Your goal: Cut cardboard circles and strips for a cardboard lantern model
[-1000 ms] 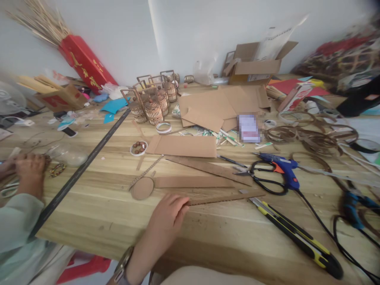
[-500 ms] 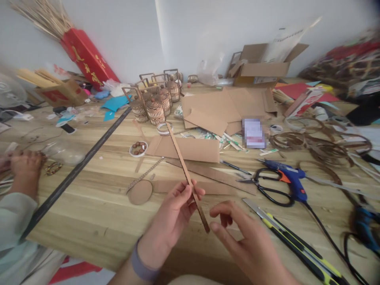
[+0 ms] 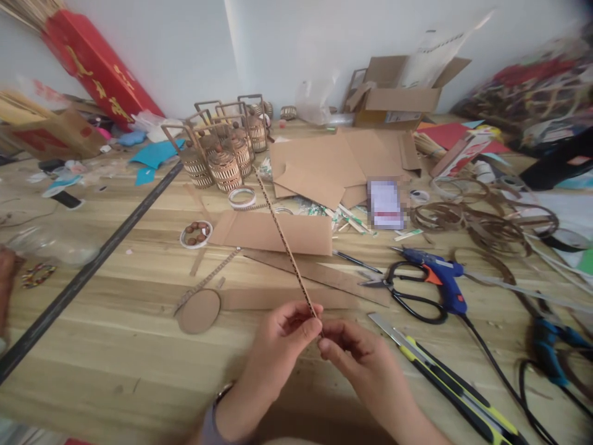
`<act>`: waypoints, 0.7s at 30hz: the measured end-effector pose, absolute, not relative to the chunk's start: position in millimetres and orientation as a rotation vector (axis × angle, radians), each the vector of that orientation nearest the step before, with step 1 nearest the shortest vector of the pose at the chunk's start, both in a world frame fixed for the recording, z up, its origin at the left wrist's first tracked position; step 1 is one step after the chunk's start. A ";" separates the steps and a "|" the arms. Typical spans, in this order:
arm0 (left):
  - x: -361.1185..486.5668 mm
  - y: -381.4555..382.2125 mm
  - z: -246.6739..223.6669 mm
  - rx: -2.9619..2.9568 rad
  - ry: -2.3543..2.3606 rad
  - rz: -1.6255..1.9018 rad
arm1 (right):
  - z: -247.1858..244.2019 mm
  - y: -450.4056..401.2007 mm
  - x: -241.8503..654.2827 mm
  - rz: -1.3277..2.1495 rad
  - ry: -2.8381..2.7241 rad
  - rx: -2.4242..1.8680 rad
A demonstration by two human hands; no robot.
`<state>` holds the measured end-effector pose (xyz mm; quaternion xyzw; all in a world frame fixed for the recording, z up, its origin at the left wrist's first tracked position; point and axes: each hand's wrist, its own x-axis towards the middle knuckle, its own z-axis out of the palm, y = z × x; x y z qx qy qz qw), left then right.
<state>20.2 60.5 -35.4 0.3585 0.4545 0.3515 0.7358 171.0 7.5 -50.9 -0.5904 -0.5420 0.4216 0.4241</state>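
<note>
Between finger and thumb, my left hand [image 3: 287, 340] grips a narrow cardboard strip [image 3: 290, 253] near its lower end. The strip slants up and away to the left, its corrugated edge facing me. My right hand [image 3: 365, 358] pinches the strip's lower tip, close beside my left fingers, which partly hide that end. A cardboard disc [image 3: 200, 311] lies flat to the left of my hands. Beyond them rest a long cardboard piece [image 3: 278, 232] and a tapering cardboard strip [image 3: 319, 278]. To the right lies a yellow-and-black utility knife [image 3: 445, 377] with its blade out.
Black-handled scissors [image 3: 412, 290] and a blue glue gun [image 3: 440, 278] lie at right, near coiled brown strips [image 3: 491, 216]. Small lidded baskets [image 3: 225, 167] stand at the back beside cardboard sheets [image 3: 319, 167]. A dark bar [image 3: 92, 266] crosses the left side. Another person's hand [image 3: 7, 272] shows at far left.
My right hand has moved in and closed on the strip's lower end. The strip has turned edge-on towards me. The view has shifted slightly right, leaving less of the other person visible.
</note>
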 end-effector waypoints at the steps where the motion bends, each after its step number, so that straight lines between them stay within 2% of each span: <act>1: 20.0 61.2 -36.7 0.788 1.015 0.780 | -51.5 7.0 171.6 0.994 -1.376 -1.477; 8: 18.6 66.2 -37.4 0.669 0.978 0.825 | -48.8 4.2 175.6 0.444 -1.611 -1.422; 21: 22.0 60.6 -36.5 0.712 0.979 0.818 | -49.3 1.6 172.4 0.324 -1.716 -1.367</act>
